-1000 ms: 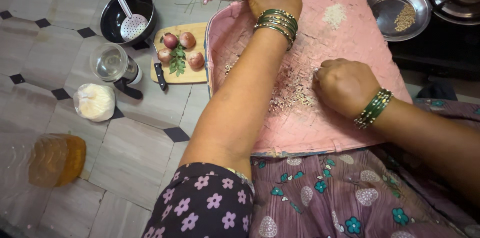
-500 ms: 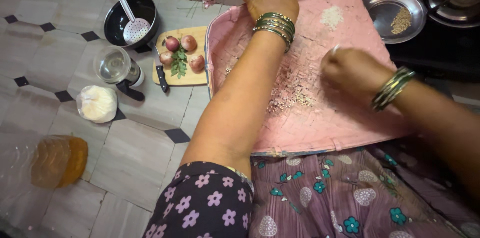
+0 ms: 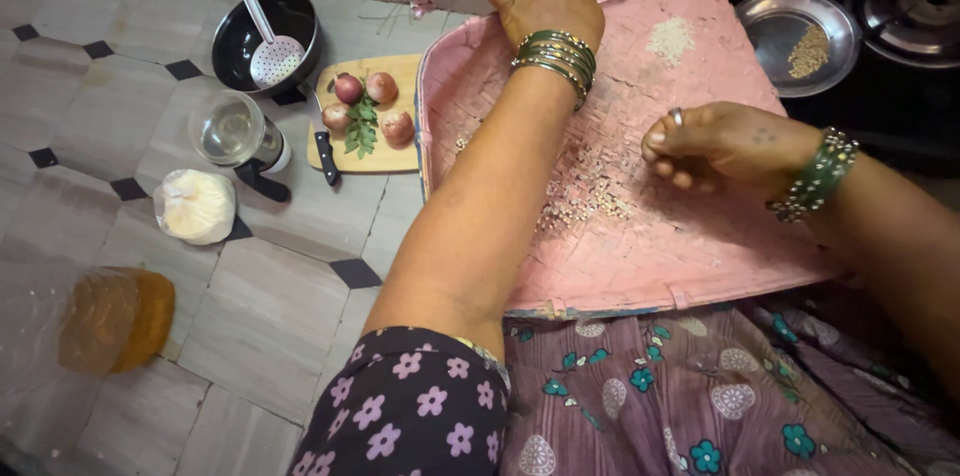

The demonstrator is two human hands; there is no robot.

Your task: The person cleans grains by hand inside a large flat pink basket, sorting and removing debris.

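A pink woven winnowing tray rests on my lap over a purple flowered cloth. My left hand, with green bangles on the wrist, grips the tray's far rim. Small grains lie scattered across the middle of the tray, and a little pale heap sits near its far end. My right hand hovers just right of the scattered grains with fingertips pinched together. Whether a grain is between them cannot be seen.
A steel plate with brownish grain lies right of the tray, by a stove burner. On the tiled floor to the left are a wooden board with onions and a knife, a black pan with a slotted ladle, a glass jar, a white bag and an oil bottle.
My right hand has lifted off the scattered grains and moved right, its fingers drawn into a pinch. The left hand has stayed on the tray's far rim.
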